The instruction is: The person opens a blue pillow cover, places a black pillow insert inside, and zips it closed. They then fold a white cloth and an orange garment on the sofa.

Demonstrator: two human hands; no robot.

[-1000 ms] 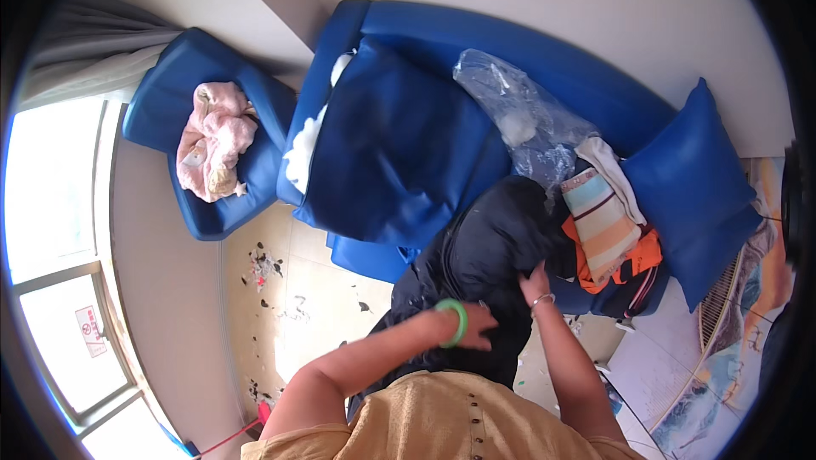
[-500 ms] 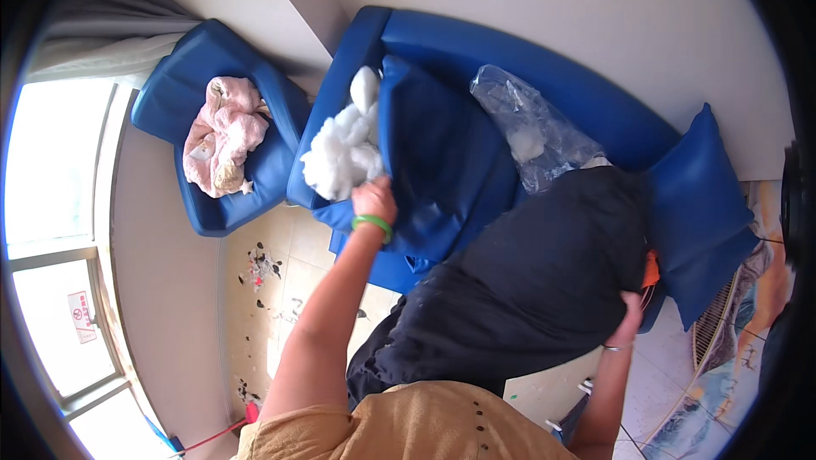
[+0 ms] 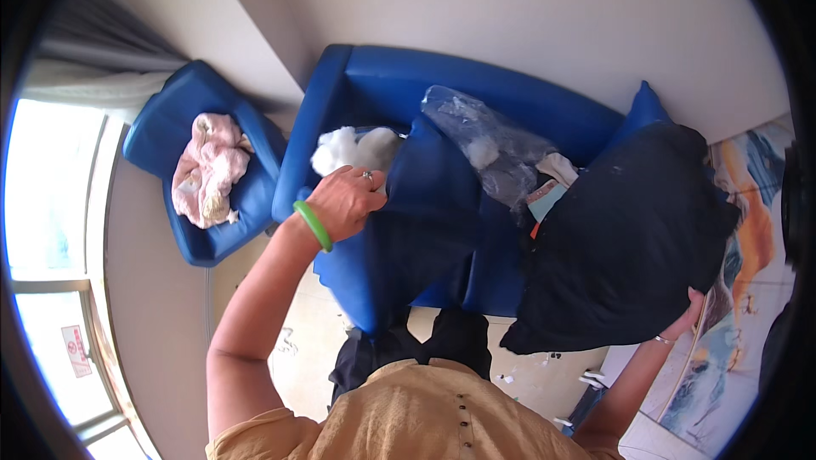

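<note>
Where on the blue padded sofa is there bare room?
A narrow seat strip between the smooth blue cover and the bulky black cushion looks bare. Crowded: the left end, with white fluffy stuffing; the backrest side, with a crumpled clear plastic bag; the right, which that cushion hides.

Blue sofa (image 3: 484,76), bearing blue cover (image 3: 429,222), white stuffing (image 3: 340,149), clear plastic bag (image 3: 510,167); blue chair (image 3: 153,137), bearing pink plush cloth (image 3: 208,169).

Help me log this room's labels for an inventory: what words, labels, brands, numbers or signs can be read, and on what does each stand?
Window sticker: a white upright rectangle with red marks, one of them a round symbol; its writing is too small to read.
No other writing can be made out on the black cloth item, the blue cover or the pink blanket.
</note>
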